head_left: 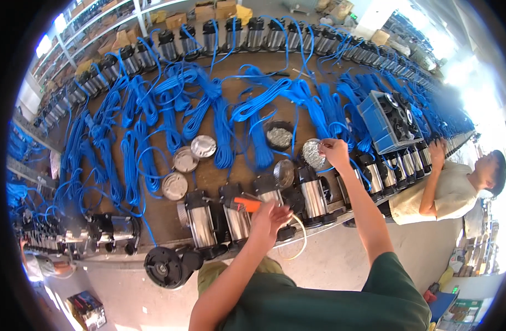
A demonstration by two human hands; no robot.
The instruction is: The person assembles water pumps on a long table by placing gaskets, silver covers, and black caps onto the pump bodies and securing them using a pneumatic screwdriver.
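Note:
My left hand [270, 220] is curled at the near edge of the bench, around the end of an orange tool [248, 204] that points left. A pale hose [304, 234] loops down beside this hand; where it joins is hidden. My right hand [334, 151] reaches forward, fingertips pinched together at the edge of a round dish of small metal parts [312, 154]. Anything between those fingertips is too small to make out. Between my arms stands a steel-bodied pump [313, 196] with black ends, and another steel pump [202, 223] stands left of my left hand.
Bundles of blue cable [220, 132] cover much of the bench. Round metal covers [174, 186] lie left of centre, and a black bowl [279, 135] holds small parts. A blue crate [388, 121] stands at right, near a co-worker [440, 190]. More pumps [233, 36] line the far edge.

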